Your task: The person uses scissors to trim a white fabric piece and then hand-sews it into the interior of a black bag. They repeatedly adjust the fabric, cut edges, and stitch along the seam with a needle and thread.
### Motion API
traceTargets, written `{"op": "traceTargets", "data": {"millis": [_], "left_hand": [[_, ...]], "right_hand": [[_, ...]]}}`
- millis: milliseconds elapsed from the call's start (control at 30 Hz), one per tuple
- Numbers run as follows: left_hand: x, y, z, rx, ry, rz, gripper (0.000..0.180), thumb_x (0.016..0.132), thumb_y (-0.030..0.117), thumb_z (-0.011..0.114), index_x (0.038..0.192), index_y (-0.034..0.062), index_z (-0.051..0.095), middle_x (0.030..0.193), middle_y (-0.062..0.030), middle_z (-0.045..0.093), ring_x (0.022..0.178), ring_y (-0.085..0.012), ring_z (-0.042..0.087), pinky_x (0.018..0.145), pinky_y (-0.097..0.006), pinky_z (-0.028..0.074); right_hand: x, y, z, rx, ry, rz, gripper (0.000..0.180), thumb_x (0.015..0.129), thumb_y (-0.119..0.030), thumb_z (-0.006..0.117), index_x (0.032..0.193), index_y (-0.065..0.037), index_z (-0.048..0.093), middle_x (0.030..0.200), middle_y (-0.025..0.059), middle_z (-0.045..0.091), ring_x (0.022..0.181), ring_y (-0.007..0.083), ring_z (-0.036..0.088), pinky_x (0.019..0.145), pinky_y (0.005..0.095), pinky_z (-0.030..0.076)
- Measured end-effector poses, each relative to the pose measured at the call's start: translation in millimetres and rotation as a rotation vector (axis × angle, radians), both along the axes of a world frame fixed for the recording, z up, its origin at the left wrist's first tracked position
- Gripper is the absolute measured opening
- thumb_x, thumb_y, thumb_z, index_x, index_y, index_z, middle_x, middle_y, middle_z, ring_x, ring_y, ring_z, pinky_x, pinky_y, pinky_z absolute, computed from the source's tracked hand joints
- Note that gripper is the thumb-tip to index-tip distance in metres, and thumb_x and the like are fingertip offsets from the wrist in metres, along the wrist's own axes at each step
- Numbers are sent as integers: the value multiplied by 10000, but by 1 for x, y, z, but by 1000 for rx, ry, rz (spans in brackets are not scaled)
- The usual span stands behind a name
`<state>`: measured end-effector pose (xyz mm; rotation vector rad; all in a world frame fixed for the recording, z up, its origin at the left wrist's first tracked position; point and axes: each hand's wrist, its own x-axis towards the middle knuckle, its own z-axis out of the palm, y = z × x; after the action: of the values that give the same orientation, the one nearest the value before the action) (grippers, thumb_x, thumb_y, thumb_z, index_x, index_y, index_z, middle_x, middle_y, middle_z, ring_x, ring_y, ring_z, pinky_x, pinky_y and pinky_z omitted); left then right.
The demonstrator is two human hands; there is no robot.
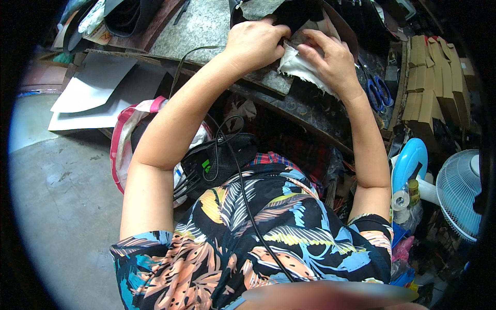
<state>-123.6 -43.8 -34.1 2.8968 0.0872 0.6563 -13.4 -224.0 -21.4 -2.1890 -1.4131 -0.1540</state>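
Both my hands meet over the far edge of the worktable. My left hand point(256, 45) is closed, its fingers curled in beside a black piece of material point(299, 16); what sits between the fingertips is hidden. Just right of it, my right hand point(333, 61) bends its fingers and thumb around a white cloth point(299, 64) with a frayed lower edge. Part of this cloth hangs below my right thumb, and more pale fabric shows beyond the fingers. A speckled grey slab point(191, 28) lies under and left of the work.
Blue-handled scissors point(380, 93) lie right of my right wrist. Stacked cardboard boxes point(426, 82) and a fan point(460, 194) stand at the right. White sheets point(95, 93) stick out at the left table edge. A black cable point(243, 191) runs down my front.
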Motion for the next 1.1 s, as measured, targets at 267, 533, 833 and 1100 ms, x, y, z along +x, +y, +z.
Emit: {"op": "traceTargets", "data": {"millis": [267,533,833,1100], "left_hand": [[-7,14,-1,-159,151,-4,425,773,342,674,1140,129,683,896,-178,702,880,-349,685,799,-456,542],[-8,8,1,-267,88,-6,437,837,452,660,1172,172,686,910,-192,698,887,-359,674,794,-460,537],[-15,-5,5,-107,-20,57,370,822,378,702,1100,137,666,997,-101,658,880,-317,688,758,-434,563],[-26,-8,-7,-20,-153,-54,301,794,310,745,986,93,664,938,-98,640,833,-294,682,694,-399,564]], "right_hand": [[-29,9,-11,-51,-381,-63,502,834,-517,707,1034,-57,715,959,109,692,915,290,640,833,444,446],[-1,10,-32,418,675,-153,215,949,-223,645,971,-34,744,849,87,739,764,154,678,708,278,502],[-2,11,-26,682,1052,-23,234,974,-199,633,1039,11,714,967,44,722,847,88,638,768,245,501],[-3,8,-26,589,957,6,233,978,-183,635,1081,16,695,994,51,707,880,92,636,799,239,499]]}}
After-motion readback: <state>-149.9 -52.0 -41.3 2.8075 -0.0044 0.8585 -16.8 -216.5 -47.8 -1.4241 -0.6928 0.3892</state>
